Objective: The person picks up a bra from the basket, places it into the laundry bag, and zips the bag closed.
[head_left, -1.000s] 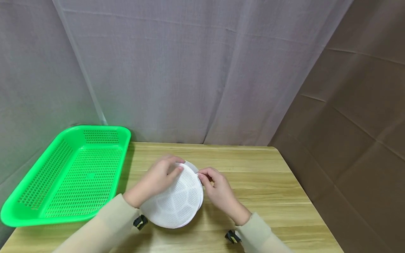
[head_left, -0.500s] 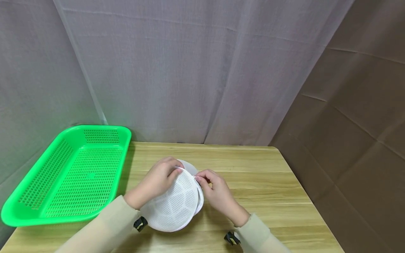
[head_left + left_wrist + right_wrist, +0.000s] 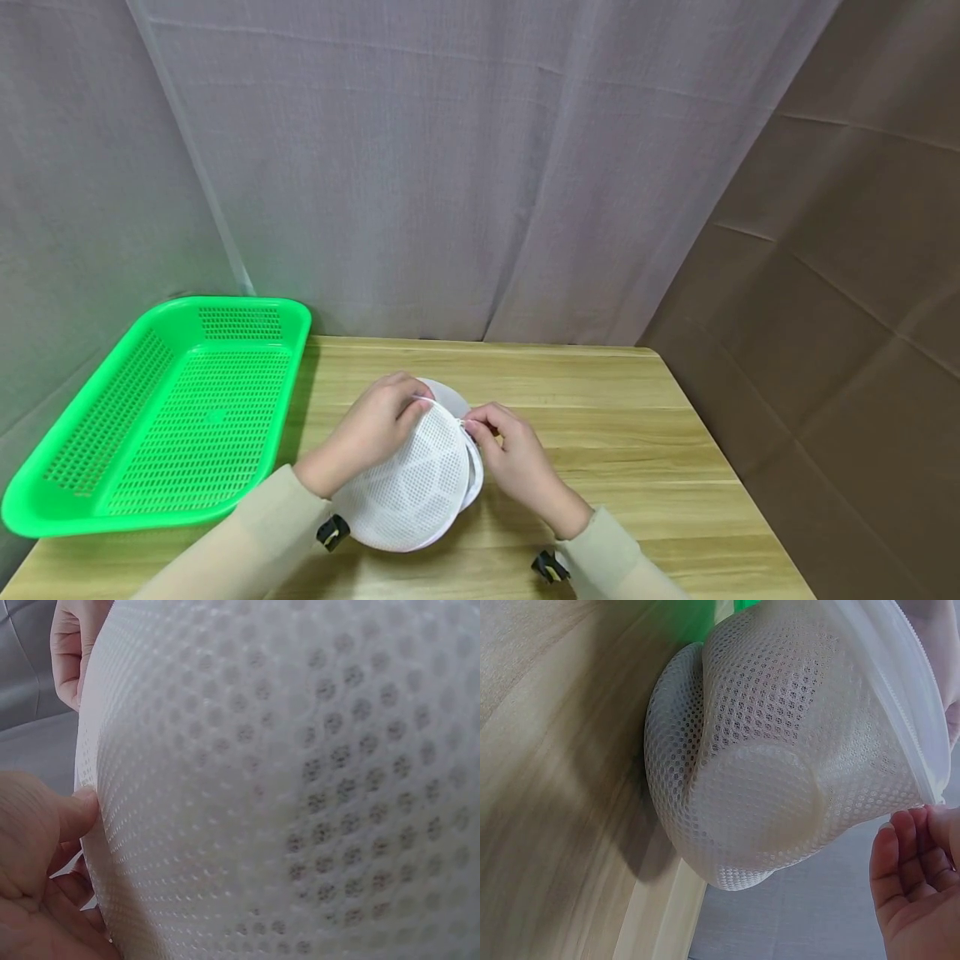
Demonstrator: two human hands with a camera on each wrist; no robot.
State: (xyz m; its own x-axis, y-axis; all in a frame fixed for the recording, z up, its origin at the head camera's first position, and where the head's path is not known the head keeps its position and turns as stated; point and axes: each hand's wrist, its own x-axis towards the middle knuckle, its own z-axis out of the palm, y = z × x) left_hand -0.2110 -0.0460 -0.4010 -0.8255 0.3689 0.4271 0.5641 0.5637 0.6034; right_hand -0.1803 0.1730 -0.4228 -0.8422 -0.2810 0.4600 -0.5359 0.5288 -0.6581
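A round white mesh laundry bag (image 3: pixel 408 492) is held over the table by both hands. Its side wall and a zipper (image 3: pixel 919 697) along the upper edge show in the right wrist view. With thumb and fingers my left hand (image 3: pixel 378 425) grips the far edge of the bag. My right hand (image 3: pixel 517 450) pinches the zipper edge at the bag's right side, and its fingertips hide whatever small part lies between them. Beyond the front mesh disc, another pale round part of the bag (image 3: pixel 447 397) shows. Mesh fills most of the left wrist view, with the left thumb on its rim.
A green plastic basket (image 3: pixel 273 433) with perforated walls stands on the left of the wooden table (image 3: pixel 600 417). Grey cloth (image 3: pixel 375 167) hangs behind the table, and brown cloth (image 3: pixel 840 292) hangs along the right side.
My right hand has shifted slightly left along the bag's edge. The front mesh disc has tilted, and a gap shows at its right side. Over the last half second almost nothing has moved.
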